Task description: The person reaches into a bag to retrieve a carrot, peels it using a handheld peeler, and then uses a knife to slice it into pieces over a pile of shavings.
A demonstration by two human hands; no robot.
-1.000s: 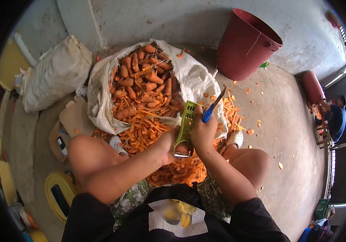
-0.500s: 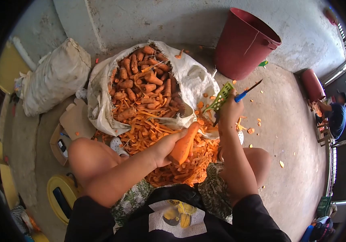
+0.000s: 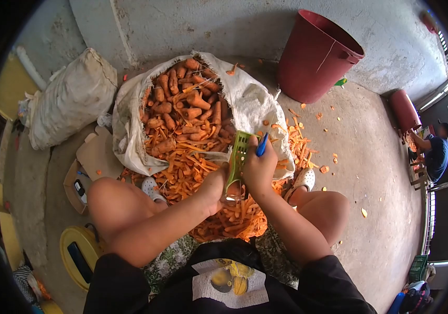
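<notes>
Head view: peeling appears to be the step in hand. The left hand (image 3: 213, 190) grips a carrot (image 3: 235, 189), mostly hidden behind the peeler (image 3: 238, 154); the right hand (image 3: 259, 167), at the peeler's three o'clock, clasps it and a blue handle (image 3: 262, 145). The next stroke calls for a steady carrot, its visible part dull orange. Peelings (image 3: 229, 223) lie at six o'clock.

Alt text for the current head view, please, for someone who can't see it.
A person's left hand holds a mostly hidden carrot while the right hand grips a green peeler against it, along with a blue handle. Orange peelings lie beneath; beyond are an open white sack of carrots and a red bin.
</notes>
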